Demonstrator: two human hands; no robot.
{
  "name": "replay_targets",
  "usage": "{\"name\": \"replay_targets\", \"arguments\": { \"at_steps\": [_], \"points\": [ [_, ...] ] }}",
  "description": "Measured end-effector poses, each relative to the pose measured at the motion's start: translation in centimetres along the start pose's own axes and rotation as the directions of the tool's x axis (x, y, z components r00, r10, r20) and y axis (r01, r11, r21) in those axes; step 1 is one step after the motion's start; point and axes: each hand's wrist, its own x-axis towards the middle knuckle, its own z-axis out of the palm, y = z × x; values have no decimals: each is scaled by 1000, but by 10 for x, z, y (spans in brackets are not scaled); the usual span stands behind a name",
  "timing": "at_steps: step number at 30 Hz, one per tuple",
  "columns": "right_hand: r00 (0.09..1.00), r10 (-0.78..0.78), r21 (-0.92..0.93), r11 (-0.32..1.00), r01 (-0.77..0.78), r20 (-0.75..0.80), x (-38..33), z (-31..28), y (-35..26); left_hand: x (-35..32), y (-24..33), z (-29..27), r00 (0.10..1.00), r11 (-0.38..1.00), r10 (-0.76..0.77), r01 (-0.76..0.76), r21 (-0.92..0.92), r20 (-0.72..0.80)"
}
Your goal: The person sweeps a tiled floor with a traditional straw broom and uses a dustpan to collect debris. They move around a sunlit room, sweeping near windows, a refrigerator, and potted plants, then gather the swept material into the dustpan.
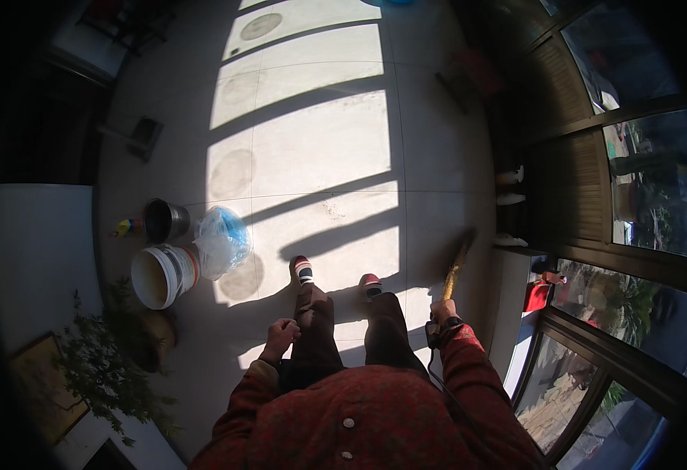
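Observation:
My right hand (443,311) is wrapped round a yellow stick-like tool (455,272), which points forward and ends in a dark part over the shaded floor; its exact kind is unclear. At that wrist is a black band, and beside it a small black piece (433,334) with a thin dark cord trailing toward my body. My left hand (282,332) hangs by my left thigh, fingers curled in, and nothing shows in it. Below, my feet in red-toed striped shoes (303,271) stand apart on the pale tiled floor (320,145).
On the left stand a white bucket (161,276), a dark pot (165,221) and a clear-and-blue plastic bag (221,243). A leafy potted plant (112,364) is nearer me. Windows (657,180) line the right, above a pale ledge (513,290) with a red item (538,296).

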Motion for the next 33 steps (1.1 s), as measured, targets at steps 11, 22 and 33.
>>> {"name": "replay_targets", "arguments": {
  "at_steps": [11,22,33],
  "points": [
    [114,-892,-291,-20,956,438,-146,238,-255,15,-54,-170,998,953,42,-56,-299,-51],
    [779,-481,859,493,-140,403,-298,256,-416,49,-147,-229,993,989,110,-106,101,-35],
    [854,-384,396,766,507,-350,-203,72,-316,46,15,-201,969,980,-152,122,-154,-197]
  ]
}}
